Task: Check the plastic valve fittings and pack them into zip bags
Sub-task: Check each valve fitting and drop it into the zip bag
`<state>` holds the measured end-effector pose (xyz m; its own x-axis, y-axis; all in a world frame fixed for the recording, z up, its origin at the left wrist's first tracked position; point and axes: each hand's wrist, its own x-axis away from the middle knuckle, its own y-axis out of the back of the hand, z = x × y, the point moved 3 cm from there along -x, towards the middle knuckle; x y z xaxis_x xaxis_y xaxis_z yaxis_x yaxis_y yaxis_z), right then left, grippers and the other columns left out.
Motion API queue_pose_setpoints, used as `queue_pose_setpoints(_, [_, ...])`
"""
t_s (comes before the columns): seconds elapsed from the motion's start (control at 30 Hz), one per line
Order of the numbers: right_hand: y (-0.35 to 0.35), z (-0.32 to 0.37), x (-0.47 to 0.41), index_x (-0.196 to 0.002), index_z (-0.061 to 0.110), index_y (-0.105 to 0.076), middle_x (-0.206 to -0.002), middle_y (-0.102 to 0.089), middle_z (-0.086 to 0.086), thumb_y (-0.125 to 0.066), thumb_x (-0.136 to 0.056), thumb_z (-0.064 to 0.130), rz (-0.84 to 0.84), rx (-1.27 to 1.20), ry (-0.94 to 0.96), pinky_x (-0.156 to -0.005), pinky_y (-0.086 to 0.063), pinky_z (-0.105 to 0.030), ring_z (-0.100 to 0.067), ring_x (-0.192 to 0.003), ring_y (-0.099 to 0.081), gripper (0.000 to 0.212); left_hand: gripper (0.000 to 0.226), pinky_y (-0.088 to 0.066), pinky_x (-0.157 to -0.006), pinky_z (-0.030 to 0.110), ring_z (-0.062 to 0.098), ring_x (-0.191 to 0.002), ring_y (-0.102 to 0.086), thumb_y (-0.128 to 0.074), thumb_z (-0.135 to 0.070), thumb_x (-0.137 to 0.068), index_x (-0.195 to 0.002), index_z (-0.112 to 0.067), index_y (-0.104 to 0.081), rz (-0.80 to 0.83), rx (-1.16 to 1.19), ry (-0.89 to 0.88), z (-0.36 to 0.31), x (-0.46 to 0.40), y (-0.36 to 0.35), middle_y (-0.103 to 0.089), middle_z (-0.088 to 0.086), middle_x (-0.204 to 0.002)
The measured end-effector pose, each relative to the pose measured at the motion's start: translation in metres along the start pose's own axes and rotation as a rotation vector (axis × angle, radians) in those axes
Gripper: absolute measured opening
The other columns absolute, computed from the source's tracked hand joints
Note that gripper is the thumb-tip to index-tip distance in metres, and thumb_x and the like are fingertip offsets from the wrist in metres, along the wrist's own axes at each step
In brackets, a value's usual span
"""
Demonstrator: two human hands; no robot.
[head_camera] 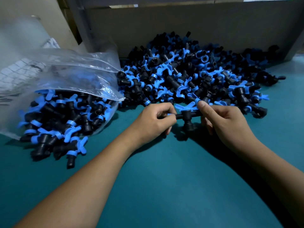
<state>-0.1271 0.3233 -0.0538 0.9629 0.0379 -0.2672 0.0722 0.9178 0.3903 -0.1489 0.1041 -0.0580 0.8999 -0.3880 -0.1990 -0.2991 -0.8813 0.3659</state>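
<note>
A black T-shaped valve fitting (187, 116) with a blue butterfly handle hangs just above the teal table between my hands. My left hand (153, 120) pinches its left end. My right hand (222, 120) pinches its right end, thumb on top. Behind them lies a big heap of black and blue fittings (194, 74). At the left, an open clear zip bag (70, 76) lies on its side, filled with fittings, and several spill out of its mouth onto the table.
A grey cardboard wall (181, 23) stands behind the heap. More clear plastic (21, 40) is piled at the far left. The teal table (164, 178) stretches toward me under my forearms.
</note>
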Motion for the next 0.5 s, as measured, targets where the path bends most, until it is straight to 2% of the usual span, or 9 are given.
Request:
queue_pose_setpoints(0.13, [-0.002,-0.002,0.001,-0.077,0.008,-0.066,-0.056,-0.05,-0.004,-0.064,-0.088,0.081,0.034,-0.076,0.003,-0.042,-0.031,-0.02,-0.013,-0.047,-0.041,0.073,0.026,-0.046,-0.066,0.034,0.02,-0.06,-0.056,-0.068,-0.032,-0.092,-0.082,-0.008,-0.066,0.003,0.004,0.092,-0.011,0.018,-0.006,-0.065,0.01,-0.064])
queue_pose_setpoints(0.2, [-0.005,-0.002,0.002,-0.089,0.009,-0.071,-0.061,-0.056,-0.011,-0.062,-0.085,0.085,0.062,-0.04,0.032,-0.043,-0.034,-0.02,-0.01,-0.051,-0.045,0.076,0.024,-0.046,-0.066,0.033,0.018,-0.062,-0.056,-0.071,-0.031,-0.095,-0.083,-0.01,-0.068,0.007,-0.022,0.138,-0.015,0.04,-0.006,-0.066,0.011,-0.067])
queue_pose_setpoints(0.27, [-0.015,-0.005,0.006,-0.096,0.011,-0.073,-0.062,-0.059,-0.009,-0.063,-0.086,0.083,0.135,-0.04,0.018,-0.042,-0.034,-0.02,-0.012,-0.051,-0.047,0.073,0.025,-0.045,-0.065,0.031,0.016,-0.063,-0.055,-0.071,-0.035,-0.095,-0.083,-0.013,-0.07,-0.063,-0.071,0.165,-0.016,0.071,0.005,-0.068,0.014,-0.07])
queue_pose_setpoints(0.37, [-0.032,-0.018,0.01,-0.111,0.012,-0.073,-0.072,-0.065,-0.012,-0.062,-0.095,0.075,0.279,-0.129,-0.067,-0.04,-0.036,-0.042,-0.022,-0.054,-0.05,0.065,0.03,-0.043,-0.059,0.026,0.014,-0.059,-0.054,-0.069,-0.038,-0.093,-0.082,-0.011,-0.073,-0.286,-0.055,0.209,-0.016,0.118,0.039,-0.067,0.004,-0.063])
queue_pose_setpoints(0.4, [-0.035,-0.02,0.009,-0.117,0.015,-0.073,-0.075,-0.067,-0.012,-0.059,-0.097,0.074,0.294,-0.107,-0.06,-0.04,-0.037,-0.043,-0.023,-0.055,-0.052,0.064,0.029,-0.042,-0.055,0.022,0.011,-0.057,-0.054,-0.071,-0.033,-0.096,-0.08,-0.009,-0.073,-0.397,-0.033,0.23,-0.015,0.131,0.054,-0.067,0.001,-0.061])
queue_pose_setpoints(0.5, [-0.038,-0.014,0.01,-0.123,0.022,-0.072,-0.078,-0.071,-0.005,-0.051,-0.101,0.074,0.293,0.048,0.021,-0.037,-0.035,-0.034,-0.016,-0.052,-0.056,0.06,0.031,-0.039,-0.047,0.013,0.007,-0.048,-0.052,-0.068,-0.023,-0.1,-0.076,-0.006,-0.074,-0.761,-0.005,0.295,-0.011,0.16,0.104,-0.065,0.001,-0.058])
